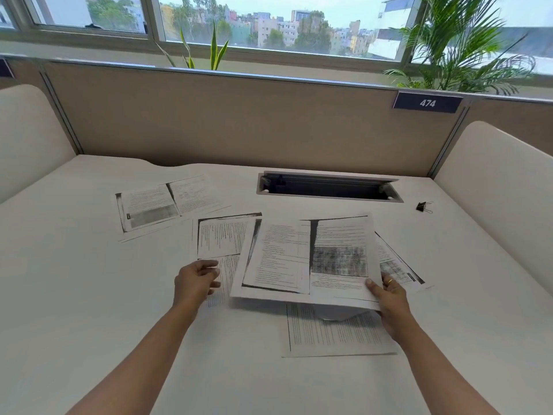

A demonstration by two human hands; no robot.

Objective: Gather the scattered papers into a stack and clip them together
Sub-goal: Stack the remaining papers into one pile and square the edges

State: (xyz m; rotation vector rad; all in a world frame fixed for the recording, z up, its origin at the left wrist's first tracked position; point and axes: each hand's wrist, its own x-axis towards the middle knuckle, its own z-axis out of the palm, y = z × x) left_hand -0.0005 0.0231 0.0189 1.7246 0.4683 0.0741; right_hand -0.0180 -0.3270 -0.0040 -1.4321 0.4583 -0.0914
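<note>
Well, the right hand (389, 298) has a photocopied sheet (308, 259) pinched at its near right corner, thumb flat on top and fingers curled beneath, so the thin paper floats tilted above the smooth white desk (89, 295), its near edge sagging a little. The print shows a two-page spread with a dark smudged gutter and a grey table block. The left hand (196, 280) hangs with fingers loosely bent over the near end of a second sheet (221, 238), just left of the lifted one. It is blurred, and I cannot tell whether it has hold of that paper or only touches it. A third sheet (335, 330), lined with faint rows of text, lies flat under the right wrist. A fourth sheet (398, 265) peeks out to the right from beneath the lifted page, and a fifth sheet (161, 205) rests apart at the far left. The black binder clip (423, 206), wire handles splayed, sits well off to the right, near the rectangular metal-rimmed cable slot (329, 187). Behind stands a beige fabric partition (239, 121) bearing a dark plate marked 474 (427, 103).
</note>
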